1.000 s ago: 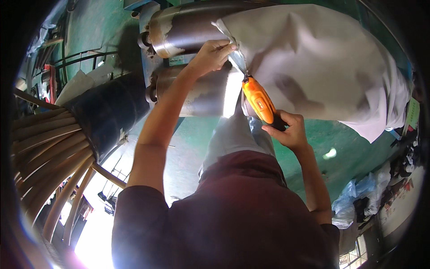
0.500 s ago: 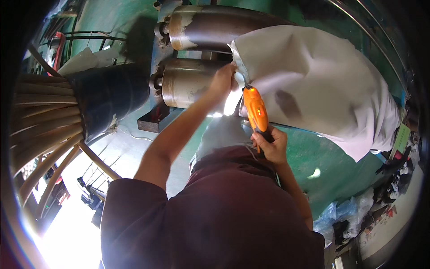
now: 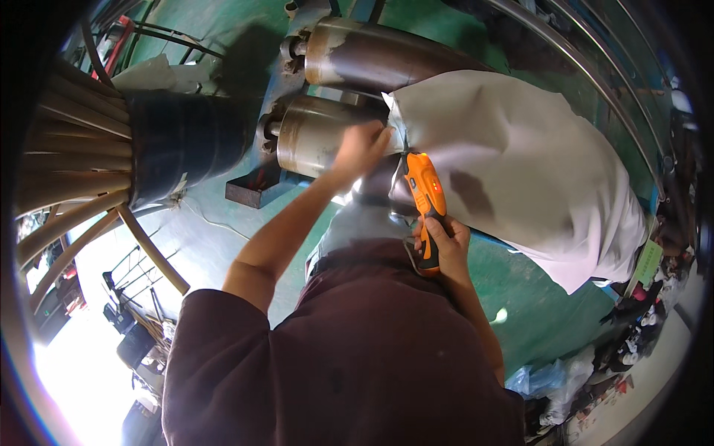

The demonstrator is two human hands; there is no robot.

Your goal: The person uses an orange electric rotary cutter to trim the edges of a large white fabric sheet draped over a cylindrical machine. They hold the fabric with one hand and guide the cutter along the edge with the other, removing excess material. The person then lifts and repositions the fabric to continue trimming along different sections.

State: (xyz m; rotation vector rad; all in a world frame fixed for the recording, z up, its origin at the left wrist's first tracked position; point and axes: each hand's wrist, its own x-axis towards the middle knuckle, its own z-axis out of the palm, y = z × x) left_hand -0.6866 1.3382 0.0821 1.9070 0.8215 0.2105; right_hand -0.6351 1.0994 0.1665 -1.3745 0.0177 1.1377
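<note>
Right hand (image 3: pixel 444 239) is clamped around the orange cutter's (image 3: pixel 425 195) handle, blade up at the white fabric sheet's (image 3: pixel 520 156) near corner. Left hand (image 3: pixel 362 146) pinches that corner against the lower steel roller (image 3: pixel 316 137).

There are two metal rollers, the upper roller (image 3: pixel 372 56) and the lower roller (image 3: pixel 316 137). One white cloth sheet (image 3: pixel 513 160) lies over them. There is one orange power tool (image 3: pixel 425 193). Two hands are visible, one left hand (image 3: pixel 362 149) and one right hand (image 3: pixel 444 241). One black drum (image 3: pixel 186 141) stands at the left.
</note>
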